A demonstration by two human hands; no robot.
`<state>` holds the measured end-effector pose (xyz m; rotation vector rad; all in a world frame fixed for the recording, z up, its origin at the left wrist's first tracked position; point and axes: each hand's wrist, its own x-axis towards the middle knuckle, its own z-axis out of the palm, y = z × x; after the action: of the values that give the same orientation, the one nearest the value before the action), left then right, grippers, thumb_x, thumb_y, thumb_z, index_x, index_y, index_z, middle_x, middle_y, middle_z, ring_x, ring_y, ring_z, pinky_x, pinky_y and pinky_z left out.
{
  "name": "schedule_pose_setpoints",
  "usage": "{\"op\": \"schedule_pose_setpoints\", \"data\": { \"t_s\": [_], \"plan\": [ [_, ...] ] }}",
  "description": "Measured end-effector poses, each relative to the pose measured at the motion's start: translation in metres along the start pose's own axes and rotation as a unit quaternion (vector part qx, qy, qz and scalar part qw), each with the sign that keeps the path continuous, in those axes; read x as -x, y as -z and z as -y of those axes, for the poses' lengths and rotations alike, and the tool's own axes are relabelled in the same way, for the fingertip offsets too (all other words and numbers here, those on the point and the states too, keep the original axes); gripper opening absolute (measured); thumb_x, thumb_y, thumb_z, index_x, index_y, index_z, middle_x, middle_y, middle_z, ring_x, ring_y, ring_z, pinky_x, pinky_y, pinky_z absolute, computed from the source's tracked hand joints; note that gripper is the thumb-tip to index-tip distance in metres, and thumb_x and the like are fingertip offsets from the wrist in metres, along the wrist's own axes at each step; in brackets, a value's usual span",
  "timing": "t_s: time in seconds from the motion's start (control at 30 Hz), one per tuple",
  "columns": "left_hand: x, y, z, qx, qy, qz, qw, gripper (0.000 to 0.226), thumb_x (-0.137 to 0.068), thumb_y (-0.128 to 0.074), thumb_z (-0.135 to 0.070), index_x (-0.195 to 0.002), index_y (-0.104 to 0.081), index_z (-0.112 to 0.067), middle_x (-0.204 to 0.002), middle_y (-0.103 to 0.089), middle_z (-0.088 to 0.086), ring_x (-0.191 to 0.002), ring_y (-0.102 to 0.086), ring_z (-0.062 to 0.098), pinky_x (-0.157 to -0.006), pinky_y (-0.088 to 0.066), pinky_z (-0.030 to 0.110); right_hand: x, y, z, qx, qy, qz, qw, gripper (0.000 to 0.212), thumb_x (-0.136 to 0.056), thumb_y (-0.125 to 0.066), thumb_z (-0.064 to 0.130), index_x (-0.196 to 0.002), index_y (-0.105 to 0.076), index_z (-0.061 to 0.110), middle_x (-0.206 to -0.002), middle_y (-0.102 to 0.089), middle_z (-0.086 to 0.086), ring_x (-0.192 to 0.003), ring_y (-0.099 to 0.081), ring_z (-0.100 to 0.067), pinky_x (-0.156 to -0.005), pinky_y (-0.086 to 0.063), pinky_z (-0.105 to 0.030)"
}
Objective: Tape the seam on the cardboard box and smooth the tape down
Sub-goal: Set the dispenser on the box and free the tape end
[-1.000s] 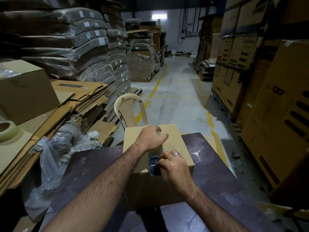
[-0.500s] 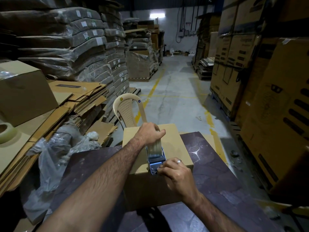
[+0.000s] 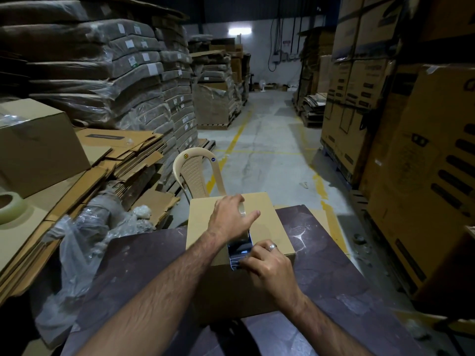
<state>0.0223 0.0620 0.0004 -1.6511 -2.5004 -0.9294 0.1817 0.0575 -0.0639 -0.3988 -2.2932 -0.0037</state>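
A closed cardboard box (image 3: 275, 227) stands on a dark table (image 3: 321, 278). My left hand (image 3: 230, 217) grips a roll of clear tape (image 3: 241, 208) over the far half of the box top. A shiny strip of tape (image 3: 239, 246) runs from the roll back along the middle seam to the near edge. My right hand (image 3: 267, 265), wearing a ring, presses the tape's end down over the box's near top edge. The seam under the hands is hidden.
A beige plastic chair (image 3: 195, 176) stands just behind the box. Flattened cardboard, a spare tape roll (image 3: 9, 206) and crumpled plastic wrap (image 3: 84, 240) lie to the left. Tall stacks of cartons (image 3: 424, 163) line the right side of the aisle.
My left hand has drawn the tape roll away from me along the box top, lengthening the strip. My right hand has stayed at the near edge on the tape's end.
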Motion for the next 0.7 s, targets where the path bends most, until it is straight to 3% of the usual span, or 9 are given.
{"op": "schedule_pose_setpoints", "data": {
  "t_s": [0.17,0.3,0.47,0.57,0.7],
  "plan": [
    [0.004,-0.008,-0.008,-0.044,-0.011,-0.033,0.998,0.059,-0.083,-0.056,-0.056,-0.123,-0.056,-0.013,-0.12,-0.061,0.003,-0.118,-0.047,0.025,-0.093,-0.046,0.039,-0.003,-0.003,0.0,0.025,-0.021,-0.031,0.999,0.013,-0.068,-0.073,0.012,-0.078,-0.07,0.021,-0.071,-0.063,0.004,-0.072,-0.053,-0.018,-0.047,-0.044,-0.027],
    [-0.001,-0.004,-0.006,-0.024,0.002,-0.029,0.999,0.049,-0.082,-0.058,-0.049,-0.111,-0.051,-0.01,-0.106,-0.062,0.008,-0.104,-0.052,0.027,-0.083,-0.047,0.04,-0.006,-0.001,0.004,0.026,-0.029,-0.027,0.999,0.021,-0.078,-0.058,0.019,-0.094,-0.071,0.021,-0.074,-0.067,0.004,-0.067,-0.054,-0.02,-0.047,-0.045,-0.029],
    [-0.008,-0.005,-0.007,-0.035,-0.002,-0.035,0.999,0.038,-0.084,-0.053,-0.04,-0.105,-0.054,-0.008,-0.1,-0.065,0.011,-0.098,-0.055,0.03,-0.08,-0.045,0.037,-0.005,-0.002,0.004,0.033,-0.012,-0.003,0.999,0.012,-0.078,-0.061,0.026,-0.071,-0.071,0.022,-0.068,-0.062,0.006,-0.069,-0.052,-0.017,-0.05,-0.045,-0.027],
    [-0.01,-0.004,-0.008,-0.046,-0.009,-0.034,0.998,0.039,-0.084,-0.052,-0.041,-0.104,-0.055,-0.008,-0.095,-0.065,0.012,-0.092,-0.057,0.03,-0.077,-0.045,0.036,-0.005,-0.004,0.0,0.026,-0.001,-0.019,0.999,0.007,-0.072,-0.071,0.015,-0.068,-0.068,0.02,-0.066,-0.059,0.005,-0.071,-0.048,-0.015,-0.052,-0.043,-0.028],
    [-0.022,0.003,-0.005,-0.031,0.016,0.017,0.999,0.044,-0.082,-0.052,-0.048,-0.098,-0.061,-0.009,-0.088,-0.066,0.01,-0.086,-0.061,0.029,-0.076,-0.052,0.035,0.005,-0.005,0.005,0.033,0.036,-0.019,0.999,0.017,-0.067,-0.077,0.009,-0.067,-0.063,0.018,-0.067,-0.056,0.003,-0.071,-0.049,-0.018,-0.055,-0.042,-0.03]
  ]
}}
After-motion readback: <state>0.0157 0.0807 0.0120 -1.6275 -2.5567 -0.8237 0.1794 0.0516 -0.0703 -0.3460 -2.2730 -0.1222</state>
